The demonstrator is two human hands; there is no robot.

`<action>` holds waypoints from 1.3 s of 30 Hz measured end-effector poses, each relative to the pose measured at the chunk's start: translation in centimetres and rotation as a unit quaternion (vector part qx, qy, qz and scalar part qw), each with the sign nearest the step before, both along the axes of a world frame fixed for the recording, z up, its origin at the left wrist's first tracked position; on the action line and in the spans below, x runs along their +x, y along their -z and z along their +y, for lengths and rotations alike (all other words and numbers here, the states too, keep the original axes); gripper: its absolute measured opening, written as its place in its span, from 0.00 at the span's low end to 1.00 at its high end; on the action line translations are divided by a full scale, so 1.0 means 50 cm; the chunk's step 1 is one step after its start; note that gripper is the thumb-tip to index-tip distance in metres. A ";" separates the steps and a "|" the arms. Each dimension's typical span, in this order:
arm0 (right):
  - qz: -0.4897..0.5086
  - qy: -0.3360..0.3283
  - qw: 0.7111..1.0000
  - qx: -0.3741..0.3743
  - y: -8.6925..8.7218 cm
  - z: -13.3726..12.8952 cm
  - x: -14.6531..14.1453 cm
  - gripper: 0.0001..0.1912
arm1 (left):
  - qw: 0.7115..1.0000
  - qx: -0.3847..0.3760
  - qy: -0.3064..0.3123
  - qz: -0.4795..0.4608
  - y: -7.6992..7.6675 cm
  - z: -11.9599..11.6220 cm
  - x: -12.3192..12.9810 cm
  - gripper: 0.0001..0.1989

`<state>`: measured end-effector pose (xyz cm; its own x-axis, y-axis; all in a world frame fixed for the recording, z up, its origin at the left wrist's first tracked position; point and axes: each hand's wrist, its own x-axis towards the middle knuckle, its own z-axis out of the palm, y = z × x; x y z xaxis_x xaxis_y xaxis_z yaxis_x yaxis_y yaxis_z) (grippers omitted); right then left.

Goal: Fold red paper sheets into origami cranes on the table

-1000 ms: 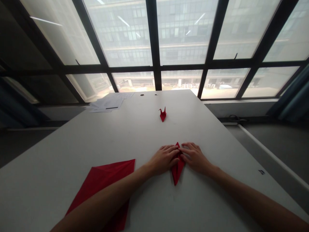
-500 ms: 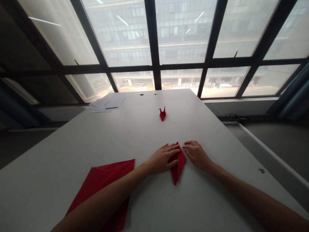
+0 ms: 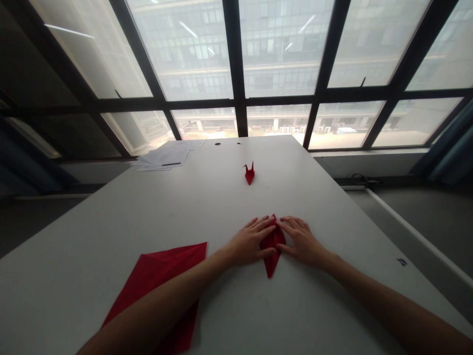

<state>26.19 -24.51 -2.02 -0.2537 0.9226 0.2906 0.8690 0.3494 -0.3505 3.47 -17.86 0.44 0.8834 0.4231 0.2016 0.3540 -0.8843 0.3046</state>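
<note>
A narrow, diamond-shaped piece of folded red paper [image 3: 272, 264] lies flat on the white table, its lower point toward me. My left hand [image 3: 249, 243] rests on its left side, fingers spread over the upper part and the thumb lower down. From the right, my right hand [image 3: 300, 240] touches the paper's right side with fingertips and thumb, its fingers apart. Parts of the paper are covered by the fingers. Farther up the table stands a small red paper crane [image 3: 250, 175]. A larger red sheet [image 3: 148, 278] with creases lies at the left, partly under my left forearm.
The white table [image 3: 207, 207] reaches toward large dark-framed windows. Loose white papers [image 3: 162, 155] lie at its far left, with a dark strip on them. A small dark mark [image 3: 402, 262] is near the right edge. Blue curtains [image 3: 453, 148] hang at both sides.
My right hand has moved left onto the folded paper, its thumb now touching the right side. The paper has shifted slightly away from me. My left hand has stayed nearly still.
</note>
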 end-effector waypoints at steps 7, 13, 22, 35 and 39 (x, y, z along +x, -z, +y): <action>0.015 0.110 0.994 0.015 0.013 0.017 0.019 0.19 | 0.999 0.029 -0.008 -0.014 0.002 0.000 0.006 0.22; 0.052 0.104 0.993 0.020 0.006 0.014 0.008 0.12 | 0.998 0.033 -0.030 -0.040 -0.005 -0.004 0.008 0.16; 0.095 0.095 0.991 0.025 -0.001 0.015 0.003 0.12 | 0.996 -0.050 -0.002 -0.069 -0.003 -0.004 0.010 0.21; 0.122 0.100 0.987 0.030 -0.003 0.013 -0.003 0.08 | 0.998 -0.030 -0.001 -0.050 -0.010 -0.009 0.009 0.20; 0.161 0.088 0.982 0.039 -0.006 0.015 -0.005 0.11 | 0.999 -0.010 0.000 -0.036 -0.006 -0.007 0.008 0.20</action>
